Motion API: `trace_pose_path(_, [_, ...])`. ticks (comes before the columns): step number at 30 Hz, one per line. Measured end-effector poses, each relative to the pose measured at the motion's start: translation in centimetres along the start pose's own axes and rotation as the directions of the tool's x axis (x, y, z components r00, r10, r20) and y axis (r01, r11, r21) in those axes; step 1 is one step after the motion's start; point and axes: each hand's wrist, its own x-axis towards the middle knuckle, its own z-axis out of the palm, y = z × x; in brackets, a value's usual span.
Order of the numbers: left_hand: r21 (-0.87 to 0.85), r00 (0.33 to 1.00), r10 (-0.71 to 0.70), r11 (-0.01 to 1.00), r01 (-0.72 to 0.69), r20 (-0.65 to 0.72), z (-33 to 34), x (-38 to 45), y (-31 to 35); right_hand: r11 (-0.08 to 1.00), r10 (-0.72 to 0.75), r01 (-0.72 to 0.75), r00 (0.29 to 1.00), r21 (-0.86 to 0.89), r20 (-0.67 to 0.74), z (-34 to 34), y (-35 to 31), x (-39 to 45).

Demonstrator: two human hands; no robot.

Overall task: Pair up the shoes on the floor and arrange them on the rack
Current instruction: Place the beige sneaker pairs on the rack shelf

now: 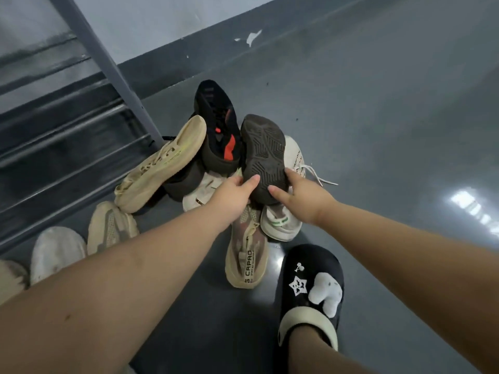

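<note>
**Grey floor with a heap of shoes beside the rack**

The glossy grey floor (378, 130) carries a loose heap of shoes at the foot of the dark metal rack (67, 147). A beige sneaker (247, 255) marked "CAPAD" and a white sneaker (280, 225) lie nearest. Two pale shoes (58, 252) and (110, 228) sit apart at left. A black clog (310, 287) on a foot stands on the floor.

I see both hands on one dark shoe (263, 155), sole turned up toward me: left hand (235, 197) gripping the heel edge, right hand (299, 197) clasping the other side. Beneath sits the heap: a black-and-red sneaker (218, 125), a beige sneaker (162, 163), a lettered tan sneaker (247, 255). The rack (67, 125) stands left.
</note>
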Motion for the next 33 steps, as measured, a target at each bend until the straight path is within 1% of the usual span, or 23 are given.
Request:
trace_pose_path(2, [-0.107,1.0,-0.003,0.994,0.003,0.002,0.6,-0.4,0.1,0.995,0.012,-0.01,1.0,0.095,-0.026,0.0,-0.2,-0.2])
trace_pose_path(4, [-0.197,0.999,-0.016,0.98,0.022,0.031,0.8,-1.0,0.4,0.979,0.023,-0.009,0.998,0.203,-0.064,-0.1,-0.3,-0.6])
trace_pose_path(6, [-0.243,0.998,-0.021,0.969,0.036,0.064,0.7,-2.0,0.9,0.963,0.033,-0.007,0.995,0.269,-0.091,-0.4,-0.6,-1.4])
trace_pose_path(9, [-0.295,0.996,-0.008,0.955,0.033,0.087,0.4,-4.1,1.5,0.947,0.041,0.0,0.992,0.322,-0.12,-1.2,-1.6,-3.5])
trace_pose_path(13, [-0.394,0.996,0.026,0.919,0.012,0.09,-0.8,-8.5,2.3,0.947,0.02,0.031,0.988,0.32,-0.154,-3.0,-4.2,-7.4])
trace_pose_path(18, [-0.451,0.995,0.094,0.89,-0.069,0.034,-5.5,-16.0,3.4,0.958,-0.054,0.064,0.998,0.279,-0.044,-5.9,-10.6,-13.6])
trace_pose_path(22, [-0.442,0.986,0.167,0.885,-0.143,0.015,-10.7,-23.9,3.4,0.95,-0.067,0.03,0.992,0.312,0.108,-6.9,-15.7,-19.1])
trace_pose_path(25, [-0.356,0.977,0.211,0.912,-0.205,-0.022,-14.3,-29.6,2.2,0.944,-0.056,-0.018,0.975,0.329,0.214,-5.8,-19.4,-23.0])
trace_pose_path(28, [-0.252,0.963,0.256,0.929,-0.27,-0.086,-17.1,-34.2,0.5,0.917,-0.049,-0.07,0.957,0.392,0.286,-3.4,-22.5,-26.4])
trace_pose_path(31, [-0.261,0.941,0.303,0.905,-0.334,-0.154,-19.1,-37.7,-1.6,0.886,-0.095,-0.063,0.945,0.46,0.314,-0.7,-24.6,-28.7])
trace_pose_path(33, [-0.285,0.933,0.291,0.895,-0.344,-0.211,-19.5,-39.2,-3.4,0.87,-0.109,-0.056,0.947,0.489,0.302,1.1,-25.4,-29.7])
